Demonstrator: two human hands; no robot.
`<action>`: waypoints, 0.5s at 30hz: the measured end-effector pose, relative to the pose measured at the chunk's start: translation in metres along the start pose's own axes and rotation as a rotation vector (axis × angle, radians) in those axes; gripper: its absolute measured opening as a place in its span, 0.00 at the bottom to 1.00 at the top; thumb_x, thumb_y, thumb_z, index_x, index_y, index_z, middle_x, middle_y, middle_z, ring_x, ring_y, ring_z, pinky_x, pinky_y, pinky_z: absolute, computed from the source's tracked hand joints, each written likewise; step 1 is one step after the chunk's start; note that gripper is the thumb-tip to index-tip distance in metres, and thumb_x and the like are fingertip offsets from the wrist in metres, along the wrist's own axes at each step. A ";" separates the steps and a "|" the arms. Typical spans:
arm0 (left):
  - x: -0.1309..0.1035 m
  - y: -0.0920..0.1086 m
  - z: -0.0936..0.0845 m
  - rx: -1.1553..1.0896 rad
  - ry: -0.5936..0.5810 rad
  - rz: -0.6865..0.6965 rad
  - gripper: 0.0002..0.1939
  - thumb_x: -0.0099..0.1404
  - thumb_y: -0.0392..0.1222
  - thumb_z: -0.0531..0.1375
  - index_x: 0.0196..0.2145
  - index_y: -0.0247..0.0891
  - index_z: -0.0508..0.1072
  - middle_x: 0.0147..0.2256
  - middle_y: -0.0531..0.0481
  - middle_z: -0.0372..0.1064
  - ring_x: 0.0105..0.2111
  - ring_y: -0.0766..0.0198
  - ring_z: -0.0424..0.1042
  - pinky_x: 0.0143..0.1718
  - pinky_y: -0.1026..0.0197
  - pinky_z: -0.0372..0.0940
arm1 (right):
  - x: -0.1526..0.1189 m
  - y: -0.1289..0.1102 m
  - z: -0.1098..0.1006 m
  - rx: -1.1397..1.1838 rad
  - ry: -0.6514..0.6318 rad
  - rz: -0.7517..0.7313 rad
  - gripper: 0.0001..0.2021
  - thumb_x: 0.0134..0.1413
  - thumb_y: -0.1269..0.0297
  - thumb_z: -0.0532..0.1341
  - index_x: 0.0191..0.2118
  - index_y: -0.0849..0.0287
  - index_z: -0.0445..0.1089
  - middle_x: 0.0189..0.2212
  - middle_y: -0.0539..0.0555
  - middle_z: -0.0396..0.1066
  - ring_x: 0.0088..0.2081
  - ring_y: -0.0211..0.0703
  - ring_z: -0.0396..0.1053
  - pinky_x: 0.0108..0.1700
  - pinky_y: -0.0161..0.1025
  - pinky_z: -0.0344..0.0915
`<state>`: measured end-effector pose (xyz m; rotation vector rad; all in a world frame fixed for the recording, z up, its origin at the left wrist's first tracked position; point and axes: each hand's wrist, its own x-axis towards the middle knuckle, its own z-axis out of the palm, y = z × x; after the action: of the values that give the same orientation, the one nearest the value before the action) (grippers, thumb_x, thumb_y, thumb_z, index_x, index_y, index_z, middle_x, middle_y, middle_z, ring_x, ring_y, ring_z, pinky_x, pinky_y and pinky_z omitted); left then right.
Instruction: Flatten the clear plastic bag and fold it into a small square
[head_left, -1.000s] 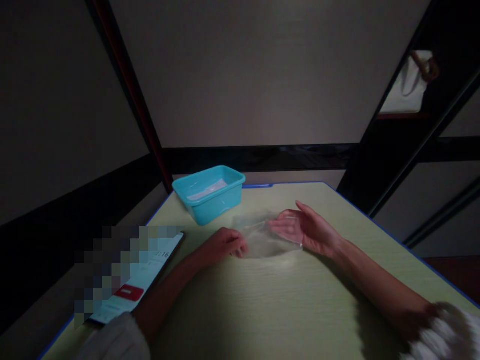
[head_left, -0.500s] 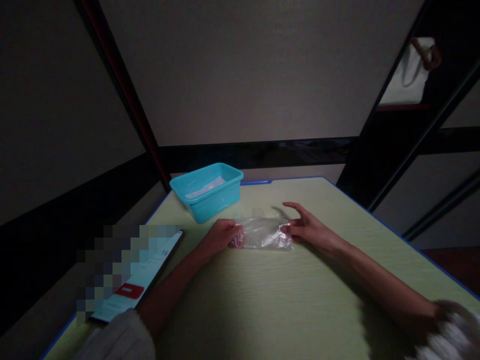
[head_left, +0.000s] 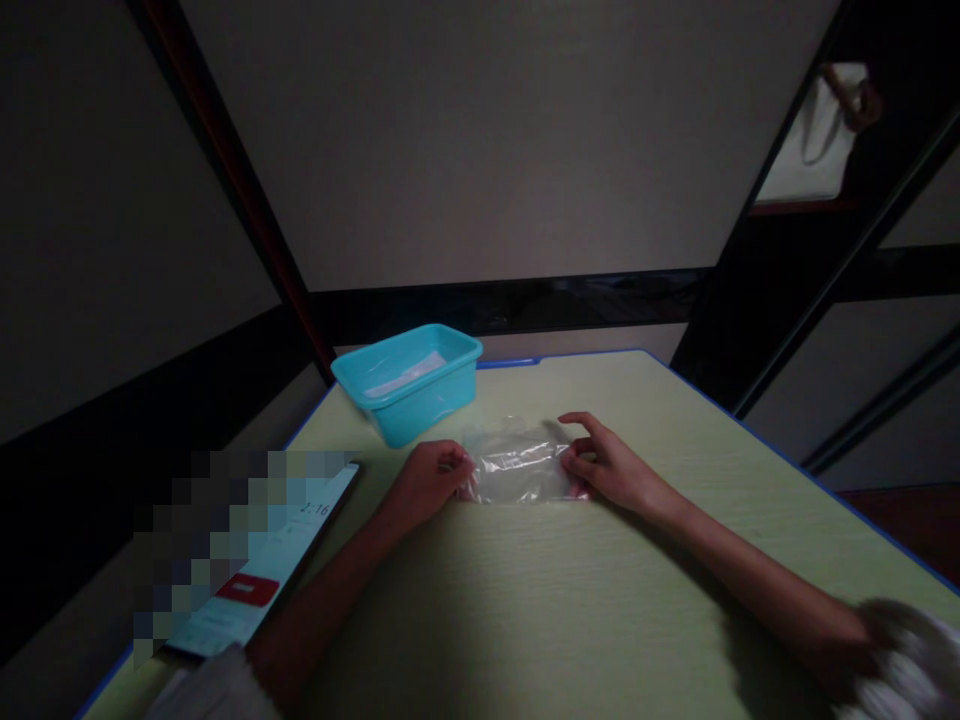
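A clear plastic bag (head_left: pixel 517 465) is stretched out sideways just above or on the pale table, its film shiny and see-through. My left hand (head_left: pixel 433 475) pinches its left end between thumb and fingers. At the opposite end, my right hand (head_left: pixel 604 465) grips the bag with the thumb against bent fingers, while the index finger sticks out above it. Pinkish patches show through the film at both ends, by the fingertips. A small clear tab stands up from the bag's far edge.
Behind my left hand stands a turquoise plastic basin (head_left: pixel 427 405) with a whitish flat thing (head_left: pixel 405 375) inside. A lit tablet or phone (head_left: pixel 277 560) lies at the left beside my forearm. The blue-edged table (head_left: pixel 540 600) meets a wardrobe panel; a white bag (head_left: pixel 817 140) sits on a shelf.
The plastic bag looks flatter and more evenly spread between my hands. My left hand has shifted slightly left. The whole view has moved a little.
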<state>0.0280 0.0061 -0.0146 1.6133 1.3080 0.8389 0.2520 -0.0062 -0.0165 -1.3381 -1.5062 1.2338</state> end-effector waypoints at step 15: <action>0.001 -0.001 0.000 0.066 0.088 0.064 0.05 0.50 0.34 0.55 0.18 0.35 0.65 0.15 0.56 0.65 0.16 0.70 0.64 0.20 0.68 0.59 | 0.003 0.007 0.001 0.060 -0.024 -0.061 0.16 0.42 0.71 0.58 0.39 0.56 0.54 0.21 0.42 0.59 0.17 0.33 0.64 0.16 0.31 0.61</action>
<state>0.0276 0.0073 -0.0158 1.6943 1.3641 0.9228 0.2523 -0.0033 -0.0238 -1.2334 -1.5046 1.2506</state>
